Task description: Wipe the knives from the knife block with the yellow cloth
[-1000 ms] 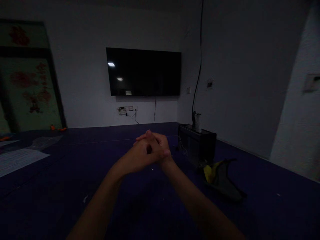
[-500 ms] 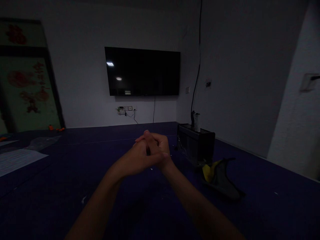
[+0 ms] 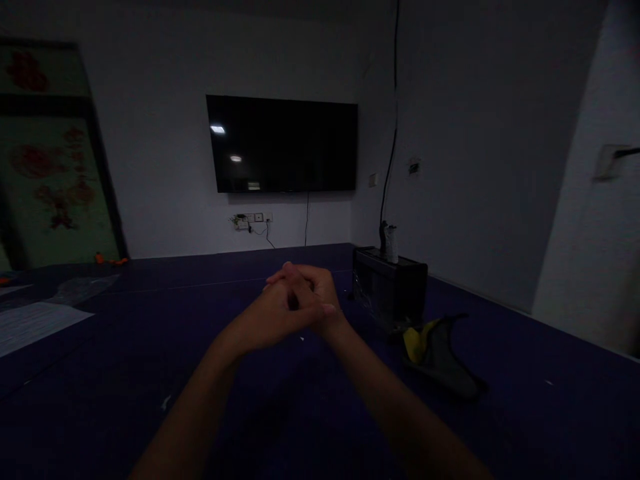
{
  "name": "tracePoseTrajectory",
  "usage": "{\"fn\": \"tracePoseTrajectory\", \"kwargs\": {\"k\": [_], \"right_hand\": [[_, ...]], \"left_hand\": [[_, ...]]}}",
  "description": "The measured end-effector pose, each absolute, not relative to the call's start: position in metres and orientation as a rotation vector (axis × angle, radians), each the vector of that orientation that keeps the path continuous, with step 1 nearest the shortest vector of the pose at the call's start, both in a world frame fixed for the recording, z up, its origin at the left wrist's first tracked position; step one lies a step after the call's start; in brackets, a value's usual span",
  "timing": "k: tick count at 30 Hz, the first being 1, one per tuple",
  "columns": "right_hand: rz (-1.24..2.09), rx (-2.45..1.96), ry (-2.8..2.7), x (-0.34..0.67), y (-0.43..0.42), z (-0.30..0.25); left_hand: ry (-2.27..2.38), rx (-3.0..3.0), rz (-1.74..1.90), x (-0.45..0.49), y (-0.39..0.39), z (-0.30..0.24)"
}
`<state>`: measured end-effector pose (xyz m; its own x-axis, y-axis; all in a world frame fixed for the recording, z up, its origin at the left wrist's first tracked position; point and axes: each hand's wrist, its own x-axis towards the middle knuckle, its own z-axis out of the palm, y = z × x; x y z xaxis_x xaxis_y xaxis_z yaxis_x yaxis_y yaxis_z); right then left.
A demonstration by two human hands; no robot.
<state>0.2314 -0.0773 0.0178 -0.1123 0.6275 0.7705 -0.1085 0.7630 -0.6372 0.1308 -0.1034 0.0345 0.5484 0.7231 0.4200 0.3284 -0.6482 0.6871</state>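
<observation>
We see our left hand (image 3: 270, 315) and right hand (image 3: 317, 288) clasped shut round each other above the dark blue surface (image 3: 100, 373).

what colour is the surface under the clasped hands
The surface is dark navy blue, best seen in the head view.

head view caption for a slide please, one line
Left hand and right hand clasped together over a dark blue surface, facing a wall-mounted television in a dim room.
</observation>
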Motion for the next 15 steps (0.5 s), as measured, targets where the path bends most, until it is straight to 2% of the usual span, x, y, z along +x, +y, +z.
{"fn": "tracePoseTrajectory", "kwargs": {"k": [8, 15], "right_hand": [[0.360, -0.527, -1.620, 0.252, -0.069, 0.027], [0.244, -0.691, -1.399, 0.287, -0.053, 0.034]], "left_hand": [[0.877, 2.458, 1.094, 0.124, -0.098, 0.042], [1.214, 2.212, 1.569, 0.092, -0.091, 0.055]]}}
